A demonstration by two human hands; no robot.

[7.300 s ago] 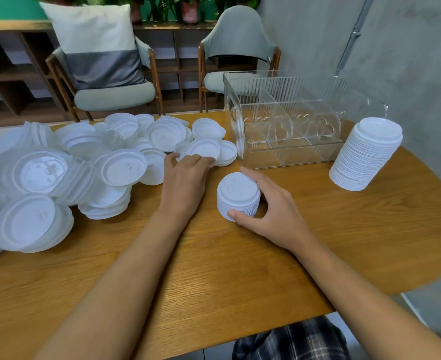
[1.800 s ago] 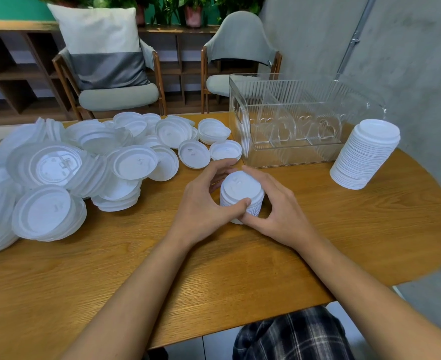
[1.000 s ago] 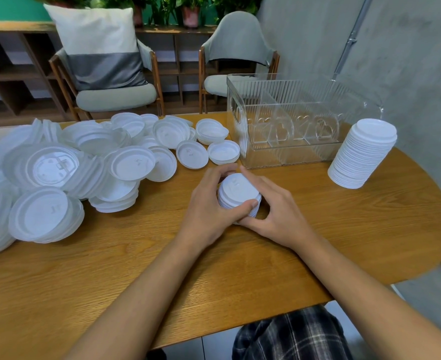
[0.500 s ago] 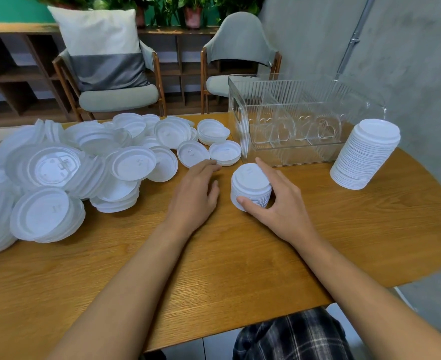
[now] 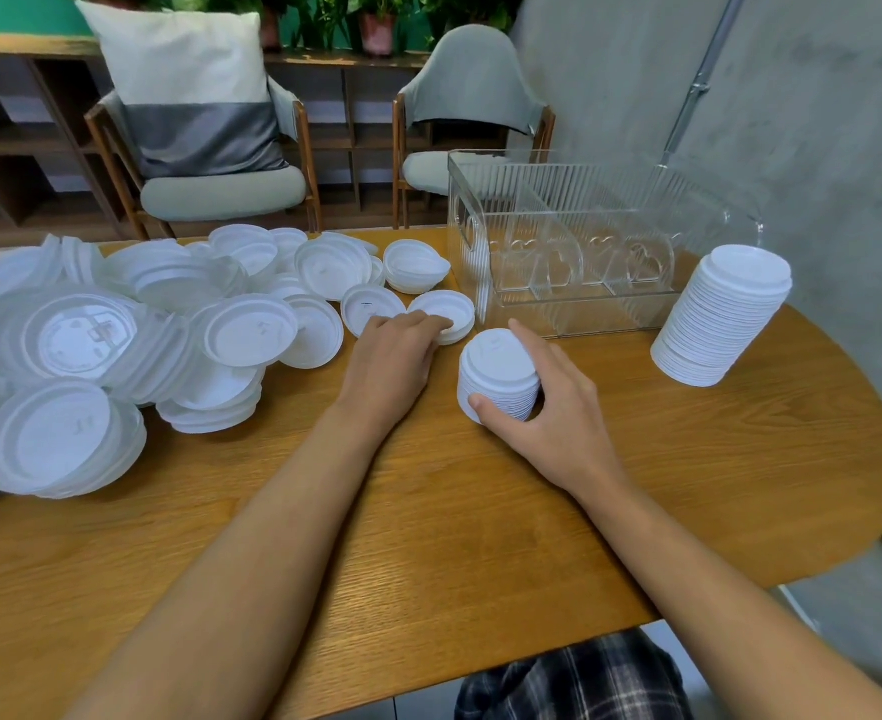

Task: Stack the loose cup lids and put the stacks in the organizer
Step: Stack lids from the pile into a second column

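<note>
My right hand grips a short stack of small white lids standing on the wooden table, thumb at its front and fingers round its right side. My left hand lies flat beyond it, fingertips touching a small loose lid next to another small lid. A clear ribbed organizer with dividers stands behind, with no lids in it. A tall stack of white lids leans at its right.
A big heap of loose large and small white lids covers the table's left half. Two chairs stand behind the table, and a grey wall is on the right. The table's near edge runs above my lap.
My left hand has let go of the short stack and reached forward to the loose small lid. My right hand has slid the stack slightly right and keeps hold of it.
</note>
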